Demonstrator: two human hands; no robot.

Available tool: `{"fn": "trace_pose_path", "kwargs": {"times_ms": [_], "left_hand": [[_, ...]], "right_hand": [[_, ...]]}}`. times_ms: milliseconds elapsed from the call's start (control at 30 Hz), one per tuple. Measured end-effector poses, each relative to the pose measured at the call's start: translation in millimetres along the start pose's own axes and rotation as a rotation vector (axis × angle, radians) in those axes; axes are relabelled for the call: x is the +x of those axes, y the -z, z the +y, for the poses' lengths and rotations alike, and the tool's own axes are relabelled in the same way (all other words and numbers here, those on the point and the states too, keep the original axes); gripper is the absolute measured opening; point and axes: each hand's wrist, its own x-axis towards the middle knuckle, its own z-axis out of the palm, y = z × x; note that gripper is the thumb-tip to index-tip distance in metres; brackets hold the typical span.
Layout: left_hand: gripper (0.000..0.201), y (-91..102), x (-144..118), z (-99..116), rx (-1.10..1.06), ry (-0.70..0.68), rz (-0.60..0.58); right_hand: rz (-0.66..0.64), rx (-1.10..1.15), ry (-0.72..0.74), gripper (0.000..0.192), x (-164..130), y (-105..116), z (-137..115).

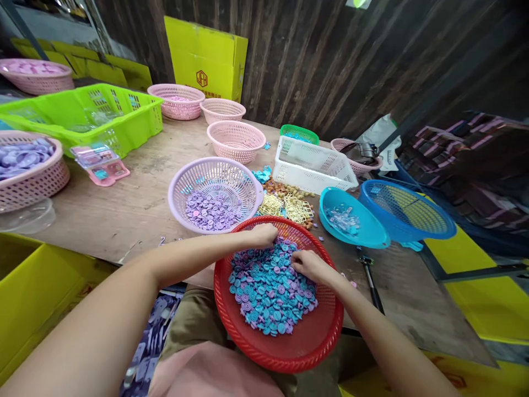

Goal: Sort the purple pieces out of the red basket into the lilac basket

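Observation:
A red basket (314,336) rests on my lap and the table's edge, holding a heap of small round blue and purple plastic discs (268,289). My left hand (261,235) curls over the far rim, fingers closed down among the discs. My right hand (308,266) lies on the heap with fingertips pinching at discs; what it grips is hidden. Just beyond, a lilac basket (182,182) holds only purple discs (210,210).
A teal bowl (363,234) with clear pieces, a blue basket (407,212), a white crate (314,165), pink baskets (235,140) and a green crate (82,113) stand on the wooden table (136,204). Yellow bins (37,286) flank my seat. A black tool (370,278) lies by my right arm.

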Motion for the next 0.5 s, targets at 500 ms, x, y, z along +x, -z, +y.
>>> {"fn": "trace_pose_path", "kwargs": {"times_ms": [500], "left_hand": [[0.011,-12.2,-8.7,-9.9,0.036,-0.062,0.0]], "right_hand": [[0.194,-0.222,0.004,0.021,24.6,-2.6,-16.7]]}}
